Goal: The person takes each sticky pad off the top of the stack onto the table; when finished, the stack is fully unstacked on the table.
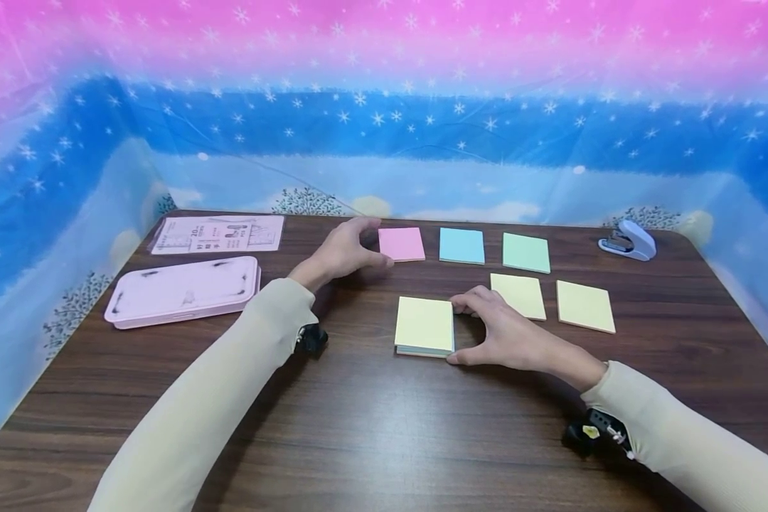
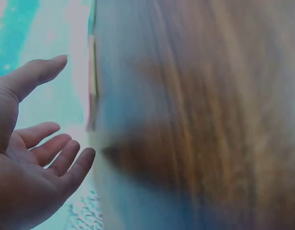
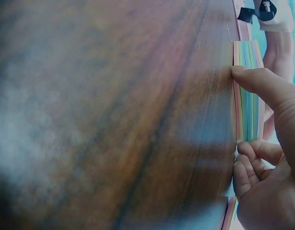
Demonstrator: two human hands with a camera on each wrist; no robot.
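A thick stack of square sticky notes (image 1: 424,326), pale yellow on top with striped coloured layers at its side, lies on the table in front of me. My right hand (image 1: 508,333) holds it at its right side, thumb at the near corner and fingers at the far one. In the right wrist view the thumb overlaps the layered stack (image 3: 248,110). Farther back, my left hand (image 1: 345,250) is beside a pink sticky note pad (image 1: 402,244), its thumb and fingers spread around the left edge. The left wrist view shows that hand (image 2: 39,153) with nothing in its palm.
Blue (image 1: 461,246) and green (image 1: 526,253) pads lie right of the pink one. Two yellow pads (image 1: 517,296) are nearer, behind the right hand. A white stapler (image 1: 630,242) stands far right. At left lie a pink case (image 1: 185,290) and a printed sheet (image 1: 220,235).
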